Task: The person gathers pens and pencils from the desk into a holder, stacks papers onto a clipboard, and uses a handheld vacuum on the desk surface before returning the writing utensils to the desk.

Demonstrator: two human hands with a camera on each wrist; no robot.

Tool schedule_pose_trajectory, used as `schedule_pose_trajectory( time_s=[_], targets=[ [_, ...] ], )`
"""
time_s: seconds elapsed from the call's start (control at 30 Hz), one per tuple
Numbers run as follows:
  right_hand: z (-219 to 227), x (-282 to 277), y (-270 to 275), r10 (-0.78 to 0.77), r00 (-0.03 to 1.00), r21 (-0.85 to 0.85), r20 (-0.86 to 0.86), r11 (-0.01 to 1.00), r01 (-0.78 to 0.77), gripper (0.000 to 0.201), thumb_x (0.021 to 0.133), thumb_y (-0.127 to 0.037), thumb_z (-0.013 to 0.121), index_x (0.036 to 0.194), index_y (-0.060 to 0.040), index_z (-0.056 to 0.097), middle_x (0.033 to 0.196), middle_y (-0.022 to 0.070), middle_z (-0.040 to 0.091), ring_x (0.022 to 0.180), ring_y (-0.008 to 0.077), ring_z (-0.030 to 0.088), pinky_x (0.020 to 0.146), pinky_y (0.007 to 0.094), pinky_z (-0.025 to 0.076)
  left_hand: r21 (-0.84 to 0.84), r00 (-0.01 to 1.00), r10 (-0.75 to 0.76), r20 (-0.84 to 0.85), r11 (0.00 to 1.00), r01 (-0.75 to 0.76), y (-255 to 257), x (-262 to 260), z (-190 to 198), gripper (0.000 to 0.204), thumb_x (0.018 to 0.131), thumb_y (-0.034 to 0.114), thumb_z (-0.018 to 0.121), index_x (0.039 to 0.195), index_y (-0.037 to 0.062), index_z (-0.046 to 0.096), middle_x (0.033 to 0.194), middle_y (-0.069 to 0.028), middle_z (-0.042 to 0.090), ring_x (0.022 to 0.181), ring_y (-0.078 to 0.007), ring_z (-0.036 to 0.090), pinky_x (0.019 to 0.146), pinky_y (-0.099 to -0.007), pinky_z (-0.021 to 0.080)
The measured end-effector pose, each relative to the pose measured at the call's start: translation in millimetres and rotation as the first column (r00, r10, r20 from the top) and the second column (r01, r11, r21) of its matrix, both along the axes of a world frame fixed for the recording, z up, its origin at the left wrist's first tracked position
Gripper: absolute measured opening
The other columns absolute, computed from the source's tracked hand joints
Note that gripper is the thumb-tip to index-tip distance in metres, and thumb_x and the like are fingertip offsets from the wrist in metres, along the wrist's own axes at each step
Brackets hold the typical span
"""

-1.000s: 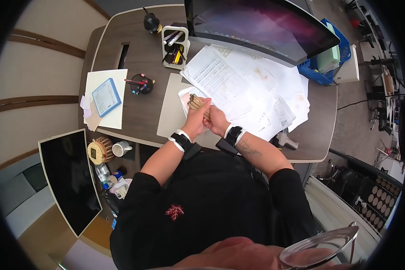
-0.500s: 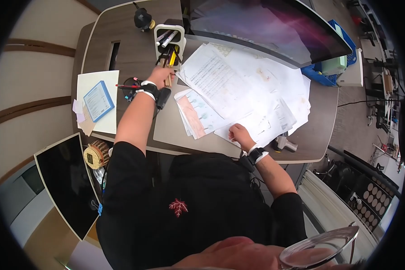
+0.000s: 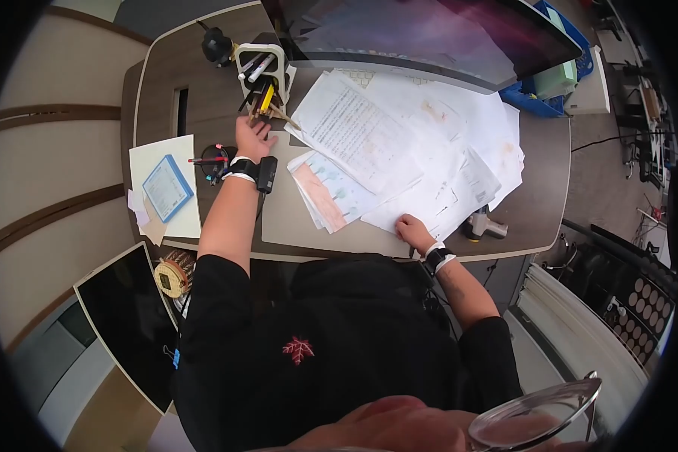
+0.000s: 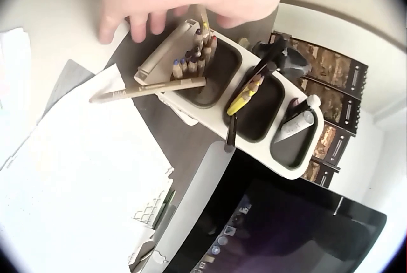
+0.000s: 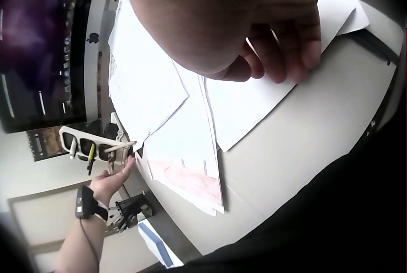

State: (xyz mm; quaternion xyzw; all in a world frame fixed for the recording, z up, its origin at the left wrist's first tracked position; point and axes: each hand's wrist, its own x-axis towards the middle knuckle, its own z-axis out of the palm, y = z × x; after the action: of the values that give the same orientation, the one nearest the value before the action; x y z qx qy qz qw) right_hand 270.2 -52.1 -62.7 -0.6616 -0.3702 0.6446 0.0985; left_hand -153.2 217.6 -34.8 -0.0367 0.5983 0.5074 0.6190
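Observation:
Fingers spread, my left hand (image 3: pixel 254 139) is just in front of the white desk organizer (image 4: pixel 297 170). Several wooden colored pencils (image 4: pixel 194 63) stand in the organizer's nearest compartment, tips up. One more pencil (image 4: pixel 149 88) lies slantwise over that compartment's edge and sticks out toward the papers. Another pencil (image 4: pixel 203 19) rises close by the left hand's fingers and is partly hidden by them. On the sheets near the desk's front edge, my right hand (image 3: pixel 416 232) rests with loosely curled fingers and nothing in them.
Loose papers (image 3: pixel 429 151) and a colored drawing (image 3: pixel 328 196) cover the desk's middle. Behind them stands a monitor (image 3: pixel 429 38). A black pen cup (image 3: pixel 217 162) is left of the left wrist; a grey handheld tool (image 3: pixel 486 226) lies right of the right hand.
Both hands held the pencil bundle together. The left hand then carried it to the organizer and has let go, drawing back slightly with opened fingers. The right hand moved away rightward to the papers.

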Motion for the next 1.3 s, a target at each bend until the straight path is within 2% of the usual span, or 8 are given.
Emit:
schedule_pose_trajectory(
  time_s=[0.03, 0.17, 0.27, 0.4, 0.5, 0.8, 1.1, 1.3],
  targets=[
    [0, -1, 0, 0.003, 1.000, 0.007, 0.000, 1.000, -0.003, 0.019, 0.089, -0.018, 0.052, 0.084, -0.0010, 0.060, 0.071, 0.0075, 0.061, 0.066, 0.0163, 0.057, 0.064, 0.0299, 0.047, -0.025, 0.999, 0.030, 0.025, 0.999, -0.030, 2, 9, 0, 0.069, 0.088, 0.044, 0.046, 0.143, 0.0078, 0.028, 0.148, -0.0209, 0.035, 0.138, -0.0394, 0.034, 0.112, -0.0655, 0.015],
    [5, -2, 2, -0.015, 1.000, 0.010, 0.005, 1.000, 0.015, 0.018, 0.090, -0.016, 0.051, 0.086, -0.0011, 0.060, 0.072, 0.0069, 0.061, 0.065, 0.0156, 0.056, 0.063, 0.0291, 0.046, -0.008, 0.990, -0.084, 0.111, 0.996, 0.085, 6, 20, 3, 0.070, 0.089, 0.045, 0.041, 0.144, 0.0044, 0.025, 0.151, -0.0224, 0.032, 0.140, -0.0401, 0.033, 0.113, -0.0644, 0.011],
    [8, 2, -2, -0.018, 1.000, 0.001, 0.015, 1.000, 0.018, 0.014, 0.091, -0.013, 0.050, 0.090, -0.0018, 0.059, 0.074, 0.0052, 0.060, 0.064, 0.0137, 0.055, 0.060, 0.0273, 0.046, -0.021, 0.990, -0.096, 0.106, 0.995, 0.099, 2, 26, 0, 0.060, 0.087, 0.035, 0.051, 0.133, -0.0018, 0.043, 0.138, -0.0234, 0.048, 0.132, -0.0358, 0.043, 0.112, -0.0562, 0.023],
    [13, 6, -5, -0.016, 0.999, -0.036, 0.042, 0.999, 0.018, 0.014, 0.091, -0.012, 0.050, 0.092, -0.0017, 0.060, 0.075, 0.0058, 0.061, 0.066, 0.0142, 0.057, 0.060, 0.0276, 0.047, -0.162, 0.838, -0.505, -0.205, 0.862, 0.480, -2, 21, -61, 0.032, 0.083, 0.018, 0.065, 0.107, -0.0035, 0.065, 0.111, -0.0152, 0.065, 0.113, -0.0243, 0.056, 0.100, -0.0391, 0.039],
    [14, 8, -7, -0.073, 0.997, -0.070, 0.010, 0.995, 0.074, 0.014, 0.091, -0.012, 0.050, 0.094, -0.0020, 0.059, 0.076, 0.0060, 0.062, 0.066, 0.0147, 0.059, 0.060, 0.0280, 0.048, 0.010, 0.851, -0.436, -0.294, 0.889, 0.459, -19, 47, -38, 0.028, 0.086, 0.014, 0.070, 0.108, -0.0037, 0.068, 0.101, -0.0055, 0.067, 0.097, -0.0150, 0.059, 0.085, -0.0285, 0.045],
    [13, 10, -7, -0.106, 0.994, -0.080, 0.016, 0.991, 0.107, 0.018, 0.090, -0.017, 0.052, 0.091, -0.0011, 0.061, 0.073, 0.0074, 0.062, 0.065, 0.0153, 0.058, 0.062, 0.0289, 0.047, 0.123, 0.858, -0.251, -0.447, 0.933, 0.337, -8, 54, -74, 0.022, 0.089, 0.017, 0.069, 0.106, 0.0019, 0.066, 0.094, -0.0038, 0.064, 0.086, -0.0139, 0.059, 0.077, -0.0304, 0.048],
    [3, 19, -10, -0.151, 0.989, -0.091, -0.003, 0.985, 0.150, 0.018, 0.091, -0.017, 0.053, 0.091, -0.0010, 0.060, 0.073, 0.0065, 0.062, 0.065, 0.0146, 0.059, 0.061, 0.0275, 0.047, -0.152, 0.928, -0.326, -0.179, 0.941, 0.302, -2, 70, -38, 0.016, 0.095, 0.023, 0.061, 0.097, 0.0079, 0.057, 0.084, -0.0029, 0.055, 0.067, -0.0151, 0.054, 0.061, -0.0319, 0.051],
    [6, 21, -9, -0.181, 0.983, -0.097, -0.026, 0.979, 0.178, 0.016, 0.091, -0.015, 0.052, 0.092, -0.0012, 0.060, 0.073, 0.0063, 0.062, 0.065, 0.0151, 0.059, 0.060, 0.0279, 0.048, 0.003, 0.996, -0.069, -0.064, 0.998, 0.069, -4, 74, -35, 0.019, 0.098, 0.022, 0.048, 0.106, 0.0059, 0.052, 0.091, -0.0103, 0.054, 0.072, -0.0232, 0.057, 0.061, -0.0368, 0.052]
  ],
)
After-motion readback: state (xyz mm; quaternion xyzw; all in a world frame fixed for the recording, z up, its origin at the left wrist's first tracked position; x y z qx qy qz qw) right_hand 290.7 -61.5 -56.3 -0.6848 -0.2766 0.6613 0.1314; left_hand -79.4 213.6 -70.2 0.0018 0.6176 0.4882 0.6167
